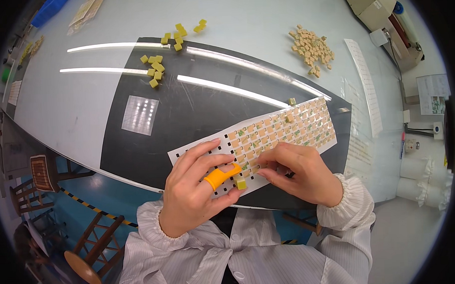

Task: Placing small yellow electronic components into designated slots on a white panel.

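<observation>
A white sheet [315, 148] with rows of small tan tiles and black square marks lies slanted on a dark mat. My left hand [194, 188] rests over the sheet's left part, an orange finger cover [217, 177] on one finger. Between its thumb and covered finger sits a small yellow-green block [241, 184]. My right hand [303, 169] is bent over the sheet's near edge, thumb and fingers drawn together in a pinch. Whatever its fingertips hold, if anything, is too small to make out. One loose tan piece [289, 118] lies on top of the tiled rows.
Yellow-green blocks [156, 68] lie scattered at the mat's far left corner. A heap of tan pieces [312, 46] lies at the far right. A clear gridded square [140, 115] sits on the dark mat [196, 105]. Wooden stools [91, 247] stand below the table.
</observation>
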Motion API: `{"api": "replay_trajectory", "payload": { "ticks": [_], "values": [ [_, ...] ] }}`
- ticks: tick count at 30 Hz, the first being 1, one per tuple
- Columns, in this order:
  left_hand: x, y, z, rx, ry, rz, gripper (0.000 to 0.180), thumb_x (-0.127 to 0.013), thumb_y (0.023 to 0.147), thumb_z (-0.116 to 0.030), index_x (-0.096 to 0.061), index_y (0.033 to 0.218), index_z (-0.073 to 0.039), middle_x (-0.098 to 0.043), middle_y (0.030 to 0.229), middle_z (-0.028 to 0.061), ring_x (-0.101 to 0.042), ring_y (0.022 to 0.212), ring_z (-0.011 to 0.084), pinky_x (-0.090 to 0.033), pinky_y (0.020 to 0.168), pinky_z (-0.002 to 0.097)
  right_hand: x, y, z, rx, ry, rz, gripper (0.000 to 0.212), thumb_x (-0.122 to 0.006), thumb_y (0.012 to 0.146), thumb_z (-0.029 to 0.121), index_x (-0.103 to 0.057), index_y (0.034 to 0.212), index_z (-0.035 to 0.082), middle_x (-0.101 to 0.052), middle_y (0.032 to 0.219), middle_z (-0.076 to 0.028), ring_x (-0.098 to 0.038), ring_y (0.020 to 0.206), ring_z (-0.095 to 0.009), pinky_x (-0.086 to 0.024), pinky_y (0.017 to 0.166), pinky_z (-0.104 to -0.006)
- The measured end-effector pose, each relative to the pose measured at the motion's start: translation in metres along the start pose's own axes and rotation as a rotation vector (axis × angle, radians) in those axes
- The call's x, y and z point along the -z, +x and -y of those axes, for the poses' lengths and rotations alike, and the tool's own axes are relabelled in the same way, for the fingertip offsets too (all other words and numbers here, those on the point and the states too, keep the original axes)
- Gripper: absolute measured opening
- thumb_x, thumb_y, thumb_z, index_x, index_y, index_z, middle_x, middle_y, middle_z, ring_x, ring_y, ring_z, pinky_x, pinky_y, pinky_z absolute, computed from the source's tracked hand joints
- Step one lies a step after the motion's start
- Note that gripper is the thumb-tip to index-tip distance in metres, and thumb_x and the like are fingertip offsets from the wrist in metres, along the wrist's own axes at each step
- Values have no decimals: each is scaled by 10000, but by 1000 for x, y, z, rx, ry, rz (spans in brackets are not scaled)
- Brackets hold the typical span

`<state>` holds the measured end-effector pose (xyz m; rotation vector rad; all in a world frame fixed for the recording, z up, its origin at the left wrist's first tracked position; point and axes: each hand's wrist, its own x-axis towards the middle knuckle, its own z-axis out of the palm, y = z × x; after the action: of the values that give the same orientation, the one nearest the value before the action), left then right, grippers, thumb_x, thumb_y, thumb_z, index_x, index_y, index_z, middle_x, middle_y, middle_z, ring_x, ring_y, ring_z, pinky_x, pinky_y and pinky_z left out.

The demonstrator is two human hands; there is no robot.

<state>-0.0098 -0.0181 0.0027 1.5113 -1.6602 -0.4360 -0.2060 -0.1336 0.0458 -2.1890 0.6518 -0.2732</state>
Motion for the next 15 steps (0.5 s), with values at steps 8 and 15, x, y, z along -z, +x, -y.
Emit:
{"api": "replay_trajectory", "payload": {
  "ticks": [8, 15],
  "values": [
    [3, 0, 3, -27, -73, -1, 303, -867, 598, -147, -736, 862, -71, -702, 1021, 55, -599, 1136, 331, -526, 889, 426, -1, 0, 3, 74, -20, -71, 206, -749, 781, 8, -679, 969, 52, -622, 787, -57, -630, 657, -140, -492, 542, -243],
    [3, 2, 1, -26, -61, -17, 212, -828, 614, -91, -746, 808, -63, -716, 938, 30, -617, 1105, 318, -524, 876, 420, 2, 2, 3, 478, -275, 6, 397, -793, 669, 29, -726, 1050, 118, -594, 785, -27, -615, 628, -152, -463, 507, -267]
  ]
}}
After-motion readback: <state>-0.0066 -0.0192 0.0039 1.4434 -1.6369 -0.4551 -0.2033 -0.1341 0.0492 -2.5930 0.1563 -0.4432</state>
